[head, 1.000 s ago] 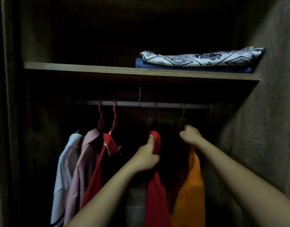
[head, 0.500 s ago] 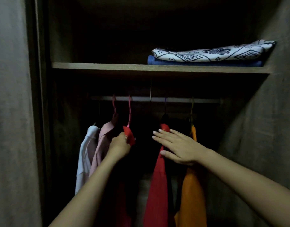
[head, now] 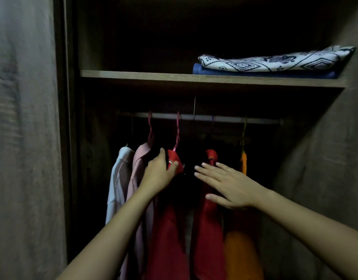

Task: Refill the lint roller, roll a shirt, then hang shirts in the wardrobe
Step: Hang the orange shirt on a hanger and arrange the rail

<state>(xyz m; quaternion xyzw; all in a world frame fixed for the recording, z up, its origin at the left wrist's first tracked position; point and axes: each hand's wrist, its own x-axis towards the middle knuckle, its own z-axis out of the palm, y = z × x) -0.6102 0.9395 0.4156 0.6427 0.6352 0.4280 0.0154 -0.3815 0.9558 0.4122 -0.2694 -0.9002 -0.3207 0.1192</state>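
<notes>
- Pinching the collar of the left red shirt (head: 168, 229) with the left hand (head: 160, 174), thumb and fingers curled round the fabric.
- Holding nothing in the right hand (head: 230, 186): fingers straight, spread before the right red shirt (head: 206, 229); contact unclear.
- Hanging from the rail (head: 224, 119), left to right: white shirt (head: 118, 178), pink shirt (head: 137, 164), both red shirts, orange shirt (head: 240, 253).
- Lying on the shelf (head: 154, 75), far right: patterned cloth (head: 275, 59) over blue cloth (head: 214, 70).

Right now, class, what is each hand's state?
Left hand: grips the left red shirt at its collar.
Right hand: open, fingers straight, holding nothing.
</notes>
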